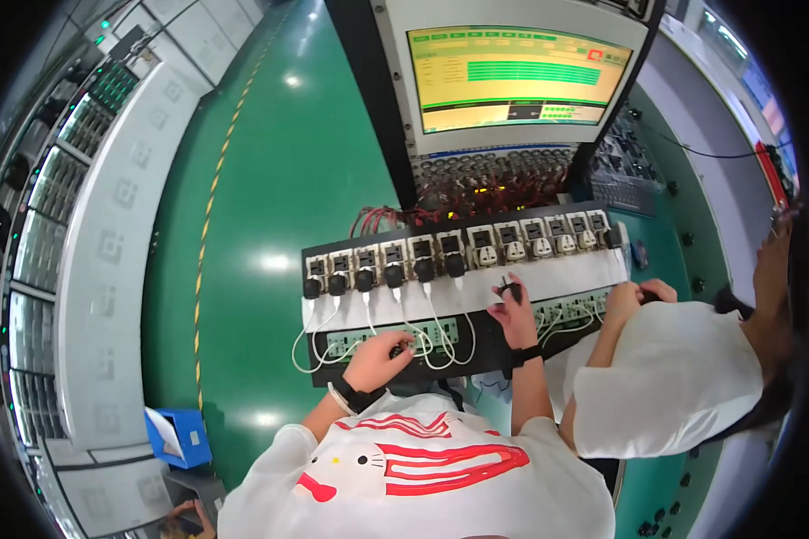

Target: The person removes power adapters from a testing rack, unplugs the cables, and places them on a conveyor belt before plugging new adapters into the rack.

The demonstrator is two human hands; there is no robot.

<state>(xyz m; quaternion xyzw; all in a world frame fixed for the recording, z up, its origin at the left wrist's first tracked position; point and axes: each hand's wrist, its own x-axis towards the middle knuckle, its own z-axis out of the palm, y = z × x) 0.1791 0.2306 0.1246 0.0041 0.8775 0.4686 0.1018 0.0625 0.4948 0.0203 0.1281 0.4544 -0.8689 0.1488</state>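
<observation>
At the bottom of the frame, a white shirt with red stripes. Just above, left of the middle, the left hand, bent over a green board with looping white cords; cannot tell if gripping anything. Right of the middle, the right hand, with fingers closed on a small black plug. At the right, close by, another person near a second green board. Farther up, across the middle, a long row of sockets, with black plugs in the left ones. Above, red wires. At the top, a bright yellow and green screen. On the left, a shiny green floor.
</observation>
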